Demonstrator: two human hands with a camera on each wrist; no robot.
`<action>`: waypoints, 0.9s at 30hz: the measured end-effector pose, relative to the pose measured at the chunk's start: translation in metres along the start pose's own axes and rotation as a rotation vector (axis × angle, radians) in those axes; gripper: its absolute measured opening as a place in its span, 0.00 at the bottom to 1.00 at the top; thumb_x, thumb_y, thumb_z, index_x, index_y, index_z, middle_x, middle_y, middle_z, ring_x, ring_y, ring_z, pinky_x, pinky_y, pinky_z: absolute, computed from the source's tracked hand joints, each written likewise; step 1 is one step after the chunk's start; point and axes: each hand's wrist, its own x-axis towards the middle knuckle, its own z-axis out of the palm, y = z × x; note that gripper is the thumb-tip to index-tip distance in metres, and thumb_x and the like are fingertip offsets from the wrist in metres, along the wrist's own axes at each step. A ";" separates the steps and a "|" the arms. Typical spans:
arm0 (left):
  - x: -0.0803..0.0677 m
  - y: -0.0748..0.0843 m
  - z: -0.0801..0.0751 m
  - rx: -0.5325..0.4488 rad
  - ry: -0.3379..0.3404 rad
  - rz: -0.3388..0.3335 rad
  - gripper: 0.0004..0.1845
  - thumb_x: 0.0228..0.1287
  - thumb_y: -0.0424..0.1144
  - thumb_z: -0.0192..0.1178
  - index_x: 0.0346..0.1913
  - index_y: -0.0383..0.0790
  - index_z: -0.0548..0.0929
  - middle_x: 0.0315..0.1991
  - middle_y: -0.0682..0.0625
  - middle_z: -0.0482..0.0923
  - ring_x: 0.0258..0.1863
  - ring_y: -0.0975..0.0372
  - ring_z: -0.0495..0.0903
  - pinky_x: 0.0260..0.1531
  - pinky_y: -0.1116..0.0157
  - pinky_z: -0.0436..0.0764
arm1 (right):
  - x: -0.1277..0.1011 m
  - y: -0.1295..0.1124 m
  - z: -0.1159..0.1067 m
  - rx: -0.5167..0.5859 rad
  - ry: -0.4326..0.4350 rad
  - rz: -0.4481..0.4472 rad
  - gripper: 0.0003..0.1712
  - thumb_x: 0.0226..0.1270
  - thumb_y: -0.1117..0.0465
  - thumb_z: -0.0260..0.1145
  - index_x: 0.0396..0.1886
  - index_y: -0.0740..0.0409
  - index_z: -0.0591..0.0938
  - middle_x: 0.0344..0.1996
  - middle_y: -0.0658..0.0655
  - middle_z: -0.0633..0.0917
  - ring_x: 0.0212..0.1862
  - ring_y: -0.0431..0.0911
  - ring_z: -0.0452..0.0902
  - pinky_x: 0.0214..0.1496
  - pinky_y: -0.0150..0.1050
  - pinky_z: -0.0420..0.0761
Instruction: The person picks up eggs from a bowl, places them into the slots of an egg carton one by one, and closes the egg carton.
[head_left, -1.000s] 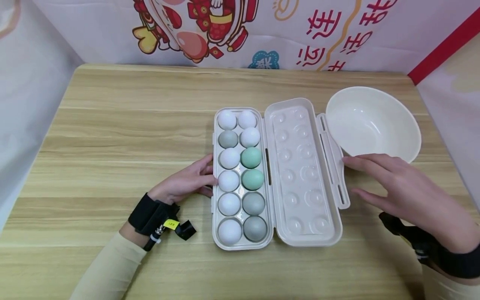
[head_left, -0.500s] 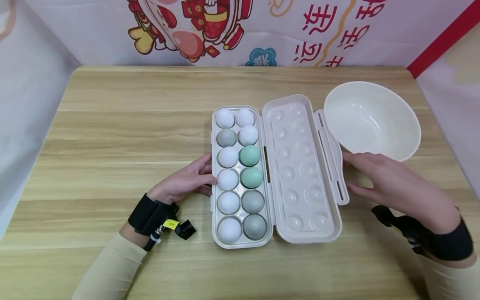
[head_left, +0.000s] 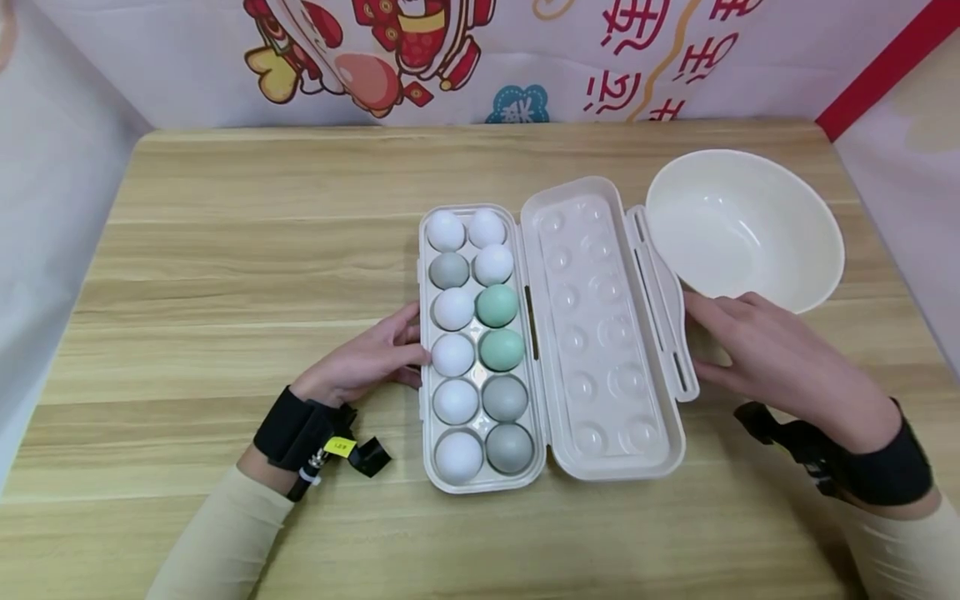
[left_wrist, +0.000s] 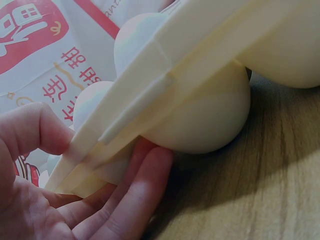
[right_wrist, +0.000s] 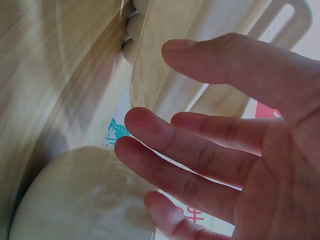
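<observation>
An open plastic egg box (head_left: 545,425) stands on the table, its tray filled with white, grey and green eggs. My left hand (head_left: 360,360) grips the tray's left side; the left wrist view shows the thumb (left_wrist: 35,125) on the rim (left_wrist: 145,97) and fingers (left_wrist: 137,200) curled beneath. The lid (head_left: 600,342) is folded out to the right. Beside its outer edge is my right hand (head_left: 780,362), holding nothing. In the right wrist view its fingers (right_wrist: 195,155) are spread and relaxed near the lid; whether they touch it I cannot tell.
A cream bowl (head_left: 742,229) stands at the back right, just beyond the right hand and close to the lid's handle strip (head_left: 663,304). Behind the wooden table (head_left: 262,217) hangs a printed cloth (head_left: 570,50).
My right hand has moved slightly left and lower, its fingertips now going out of sight at the lid's outer edge. The left hand keeps its hold. The head view has shifted slightly.
</observation>
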 end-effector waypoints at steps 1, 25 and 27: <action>0.000 0.000 0.000 0.001 0.000 0.002 0.41 0.64 0.26 0.53 0.76 0.42 0.45 0.58 0.35 0.71 0.45 0.52 0.79 0.38 0.57 0.84 | 0.001 0.000 0.000 0.004 -0.003 0.003 0.45 0.62 0.31 0.51 0.62 0.63 0.68 0.41 0.62 0.85 0.37 0.51 0.81 0.42 0.55 0.79; 0.001 0.000 -0.001 0.015 0.005 0.006 0.38 0.65 0.27 0.52 0.75 0.41 0.48 0.56 0.36 0.72 0.44 0.52 0.79 0.37 0.58 0.84 | 0.007 -0.009 -0.001 0.164 0.090 -0.015 0.49 0.66 0.31 0.46 0.74 0.62 0.57 0.57 0.62 0.76 0.51 0.53 0.76 0.54 0.39 0.74; 0.002 0.000 -0.001 0.011 0.005 0.003 0.38 0.66 0.27 0.52 0.75 0.41 0.48 0.57 0.36 0.71 0.45 0.52 0.79 0.37 0.58 0.84 | 0.007 -0.009 -0.001 0.191 0.080 -0.010 0.49 0.66 0.31 0.47 0.74 0.62 0.55 0.61 0.63 0.72 0.55 0.54 0.73 0.61 0.30 0.68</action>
